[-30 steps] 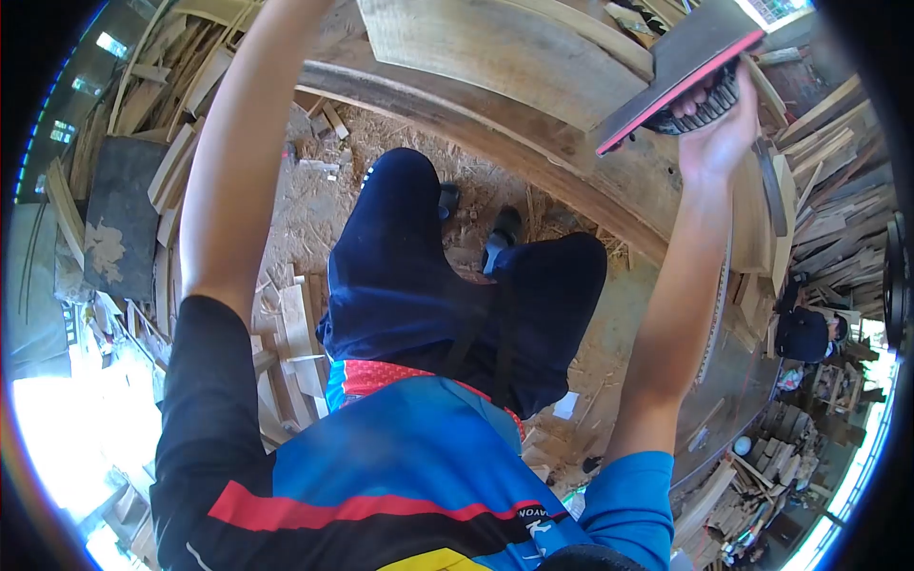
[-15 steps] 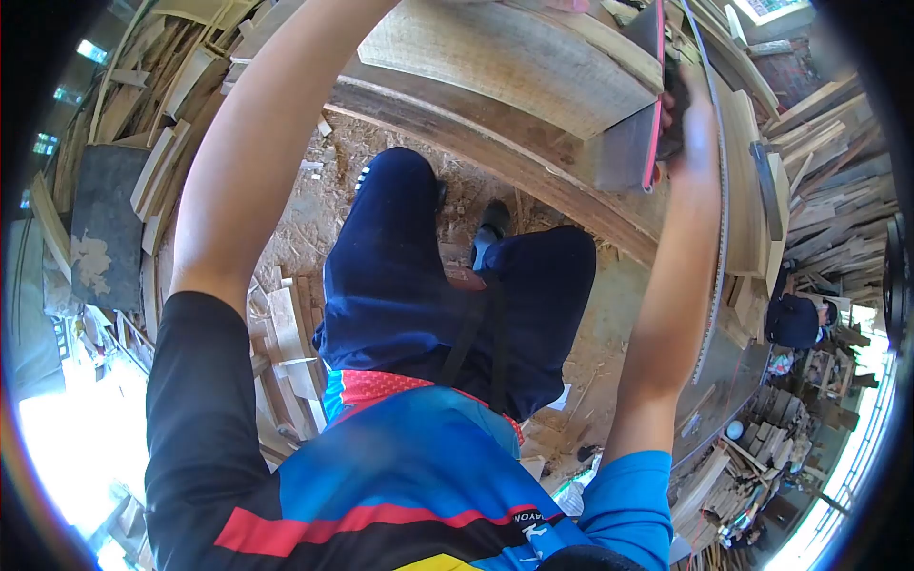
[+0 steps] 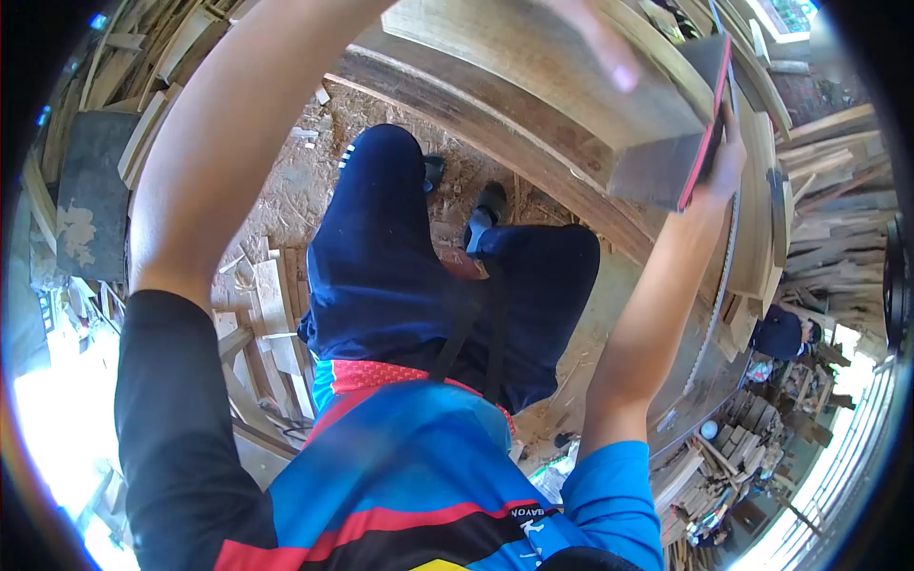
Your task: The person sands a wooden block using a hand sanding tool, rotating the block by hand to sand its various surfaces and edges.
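Note:
My right hand is closed on the edge of a dark flat panel with a red rim, tilted beside the right end of a curved wooden board. My left hand is over that board near the top edge, blurred and partly out of frame. One digit stretches out from it, and nothing shows in its grasp. The board rests on a long wooden beam.
Scrap wood and shavings lie on the floor around my legs. Wood is stacked at the right. A long toothed strip runs beside my right forearm. Another person is at the far right.
My right hand and the red-rimmed panel have moved right, and the panel is more tilted. My left hand has come down from the top edge over the board.

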Demonstrator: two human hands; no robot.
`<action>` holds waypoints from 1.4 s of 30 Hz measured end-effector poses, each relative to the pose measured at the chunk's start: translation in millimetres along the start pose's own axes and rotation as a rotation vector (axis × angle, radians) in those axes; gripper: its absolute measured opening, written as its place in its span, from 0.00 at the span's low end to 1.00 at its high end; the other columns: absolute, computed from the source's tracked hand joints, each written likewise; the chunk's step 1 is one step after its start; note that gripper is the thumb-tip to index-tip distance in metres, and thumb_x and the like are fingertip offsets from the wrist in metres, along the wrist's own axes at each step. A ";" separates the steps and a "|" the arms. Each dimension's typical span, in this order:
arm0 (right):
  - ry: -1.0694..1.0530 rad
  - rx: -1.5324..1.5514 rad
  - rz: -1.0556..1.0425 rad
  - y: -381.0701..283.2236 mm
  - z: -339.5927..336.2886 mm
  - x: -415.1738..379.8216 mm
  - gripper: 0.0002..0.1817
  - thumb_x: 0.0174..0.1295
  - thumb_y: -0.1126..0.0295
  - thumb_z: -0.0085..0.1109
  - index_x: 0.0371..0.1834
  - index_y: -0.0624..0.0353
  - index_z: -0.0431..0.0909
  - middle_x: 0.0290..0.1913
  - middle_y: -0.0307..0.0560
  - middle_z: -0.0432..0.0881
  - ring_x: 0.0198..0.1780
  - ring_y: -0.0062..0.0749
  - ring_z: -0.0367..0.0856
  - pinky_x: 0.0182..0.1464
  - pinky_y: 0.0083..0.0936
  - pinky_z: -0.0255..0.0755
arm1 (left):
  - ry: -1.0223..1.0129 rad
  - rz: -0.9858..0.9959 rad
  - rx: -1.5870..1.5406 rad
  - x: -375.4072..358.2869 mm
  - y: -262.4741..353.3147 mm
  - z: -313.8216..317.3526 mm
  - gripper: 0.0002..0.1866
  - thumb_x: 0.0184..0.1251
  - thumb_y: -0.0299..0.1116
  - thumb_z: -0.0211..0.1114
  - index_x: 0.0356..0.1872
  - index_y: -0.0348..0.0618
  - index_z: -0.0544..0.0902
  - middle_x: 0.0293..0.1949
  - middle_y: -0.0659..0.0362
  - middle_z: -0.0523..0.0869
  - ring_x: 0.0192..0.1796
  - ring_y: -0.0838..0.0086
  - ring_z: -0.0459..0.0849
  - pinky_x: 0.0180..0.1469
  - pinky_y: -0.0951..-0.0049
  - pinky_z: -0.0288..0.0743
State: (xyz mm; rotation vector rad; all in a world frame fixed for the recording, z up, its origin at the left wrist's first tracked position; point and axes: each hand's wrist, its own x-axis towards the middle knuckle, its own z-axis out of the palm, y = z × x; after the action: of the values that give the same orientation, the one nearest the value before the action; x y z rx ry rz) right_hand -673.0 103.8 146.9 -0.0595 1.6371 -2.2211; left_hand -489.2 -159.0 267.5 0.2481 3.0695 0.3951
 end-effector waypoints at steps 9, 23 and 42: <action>0.061 0.011 0.021 3.1 15.8 -39.4 0.17 0.79 0.53 0.52 0.36 0.51 0.77 0.21 0.29 0.66 0.17 0.17 0.61 0.18 0.17 0.56 | -0.031 -0.077 -0.072 21.9 -3.7 6.5 0.40 0.51 0.69 0.76 0.52 0.41 0.92 0.48 0.45 0.92 0.51 0.55 0.91 0.58 0.61 0.80; 0.149 -0.043 -0.031 -5.3 35.0 -54.8 0.20 0.78 0.51 0.51 0.34 0.54 0.76 0.21 0.31 0.71 0.15 0.20 0.64 0.16 0.19 0.59 | -0.217 0.018 -0.277 21.9 -20.6 -0.7 0.39 0.51 0.68 0.76 0.52 0.42 0.93 0.53 0.45 0.92 0.55 0.59 0.90 0.59 0.64 0.80; 0.233 0.066 0.125 2.6 38.8 -130.2 0.24 0.80 0.49 0.44 0.31 0.55 0.76 0.15 0.34 0.63 0.09 0.23 0.57 0.11 0.23 0.54 | -0.236 0.027 -0.236 33.2 -24.0 -12.8 0.44 0.46 0.74 0.73 0.57 0.49 0.92 0.61 0.44 0.87 0.64 0.55 0.85 0.65 0.62 0.75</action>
State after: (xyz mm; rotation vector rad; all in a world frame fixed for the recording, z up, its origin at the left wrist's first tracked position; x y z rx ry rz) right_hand -541.7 110.0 181.3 0.3218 1.6311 -2.2515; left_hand -526.3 -179.7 273.2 0.3019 2.7605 0.6703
